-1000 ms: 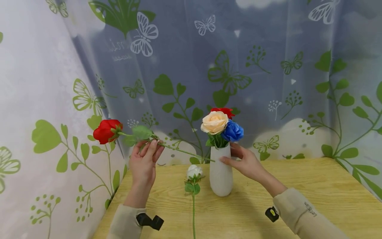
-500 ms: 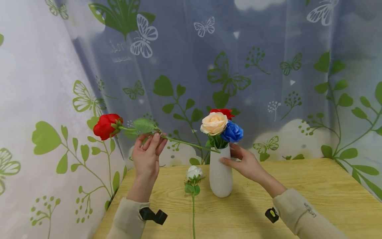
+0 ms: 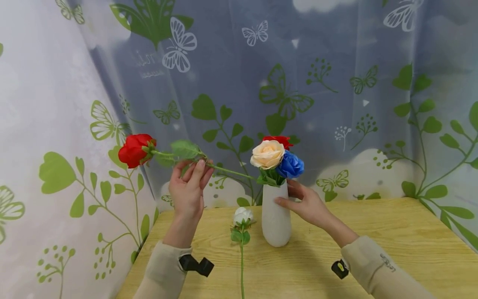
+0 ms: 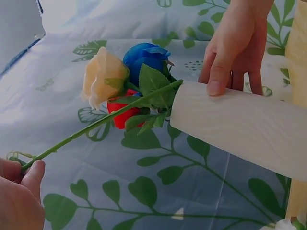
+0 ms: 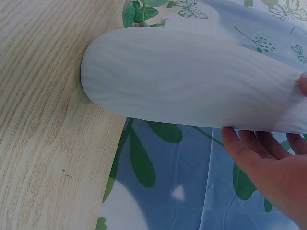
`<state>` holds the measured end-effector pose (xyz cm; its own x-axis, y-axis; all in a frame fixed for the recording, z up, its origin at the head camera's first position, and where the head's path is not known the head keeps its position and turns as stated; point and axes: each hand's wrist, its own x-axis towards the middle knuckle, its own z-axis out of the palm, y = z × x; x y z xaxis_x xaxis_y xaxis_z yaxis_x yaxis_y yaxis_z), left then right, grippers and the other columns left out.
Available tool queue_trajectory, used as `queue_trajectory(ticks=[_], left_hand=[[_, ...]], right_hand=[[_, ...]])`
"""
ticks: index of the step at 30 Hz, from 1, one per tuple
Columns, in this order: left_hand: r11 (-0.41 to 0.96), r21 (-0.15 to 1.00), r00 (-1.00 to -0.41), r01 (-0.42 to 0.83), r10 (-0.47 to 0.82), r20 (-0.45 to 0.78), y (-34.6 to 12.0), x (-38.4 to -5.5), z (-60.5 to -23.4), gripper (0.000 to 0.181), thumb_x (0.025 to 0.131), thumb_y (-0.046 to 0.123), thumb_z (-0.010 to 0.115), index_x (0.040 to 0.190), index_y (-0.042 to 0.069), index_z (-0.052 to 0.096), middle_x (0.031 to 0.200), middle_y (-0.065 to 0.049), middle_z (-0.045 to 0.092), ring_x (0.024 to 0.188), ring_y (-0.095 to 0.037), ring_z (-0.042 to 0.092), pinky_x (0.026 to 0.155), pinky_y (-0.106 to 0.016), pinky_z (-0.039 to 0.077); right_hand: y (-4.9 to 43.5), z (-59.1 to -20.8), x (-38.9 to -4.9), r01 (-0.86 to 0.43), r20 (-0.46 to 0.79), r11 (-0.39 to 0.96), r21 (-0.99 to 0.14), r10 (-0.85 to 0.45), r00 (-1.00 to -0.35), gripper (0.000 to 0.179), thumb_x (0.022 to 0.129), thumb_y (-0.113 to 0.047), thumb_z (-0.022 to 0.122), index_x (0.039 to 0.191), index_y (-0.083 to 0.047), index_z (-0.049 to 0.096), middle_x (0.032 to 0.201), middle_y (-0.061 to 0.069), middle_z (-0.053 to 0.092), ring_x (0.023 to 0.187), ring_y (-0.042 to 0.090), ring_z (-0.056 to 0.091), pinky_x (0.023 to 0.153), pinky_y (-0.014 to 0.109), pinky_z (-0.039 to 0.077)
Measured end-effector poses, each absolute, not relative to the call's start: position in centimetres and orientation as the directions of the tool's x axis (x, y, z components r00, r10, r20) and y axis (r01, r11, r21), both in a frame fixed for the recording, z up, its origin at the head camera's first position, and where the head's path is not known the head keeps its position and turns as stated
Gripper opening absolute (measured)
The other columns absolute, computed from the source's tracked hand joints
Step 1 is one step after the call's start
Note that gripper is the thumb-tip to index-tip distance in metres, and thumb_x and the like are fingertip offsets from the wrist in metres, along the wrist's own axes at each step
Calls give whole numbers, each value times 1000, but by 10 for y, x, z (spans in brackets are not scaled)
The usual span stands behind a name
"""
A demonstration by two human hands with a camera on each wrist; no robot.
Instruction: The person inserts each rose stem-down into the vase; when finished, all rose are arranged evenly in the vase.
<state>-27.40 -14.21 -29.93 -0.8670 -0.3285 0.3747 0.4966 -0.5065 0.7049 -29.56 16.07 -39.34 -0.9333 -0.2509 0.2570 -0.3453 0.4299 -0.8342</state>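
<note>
My left hand (image 3: 186, 189) pinches the stem of a red rose (image 3: 137, 150) between thumb and fingertips. Its bloom points left, and the stem slopes gently down to the right. In the left wrist view the stem's (image 4: 91, 127) tip overlaps the leaves right at the vase mouth. A white vase (image 3: 276, 218) stands upright on the table, with a peach rose (image 3: 267, 154), a blue rose (image 3: 290, 164) and another red rose (image 3: 278, 141) in it. My right hand (image 3: 310, 203) grips the vase's upper right side, thumb in front and the other fingers behind.
On the wooden table (image 3: 373, 232) a white rose (image 3: 243, 216) lies left of the vase, its stem running toward the front edge. A patterned cloth (image 3: 231, 62) hangs behind the table and along its left side.
My left hand has risen and shifted slightly right with the red rose, lifting the stem tip from beside the vase's body to its mouth. The right hand and vase stay put.
</note>
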Motion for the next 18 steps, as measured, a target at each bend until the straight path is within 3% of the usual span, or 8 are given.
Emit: queue_trajectory(ticks=[13,18], left_hand=[[-373,640,-740,672,-374,559,-124,-270,-290,24,96,-8,71,116,0,60,96,-6,82,88,-20,80,84,-36,67],[-378,619,-725,688,-365,584,-122,-269,-287,24,96,-8,71,116,-2,60,96,-7,82,88,-20,80,83,-34,67]], right_hand=[[161,-396,-297,-355,267,425,-833,-254,-930,86,98,-42,75,166,-12,32,161,20,49,143,42,54,111,57,54],[160,-396,-298,-369,283,425,-826,-255,-925,83,98,-42,75,165,-13,35,159,19,52,140,40,57,110,56,55]])
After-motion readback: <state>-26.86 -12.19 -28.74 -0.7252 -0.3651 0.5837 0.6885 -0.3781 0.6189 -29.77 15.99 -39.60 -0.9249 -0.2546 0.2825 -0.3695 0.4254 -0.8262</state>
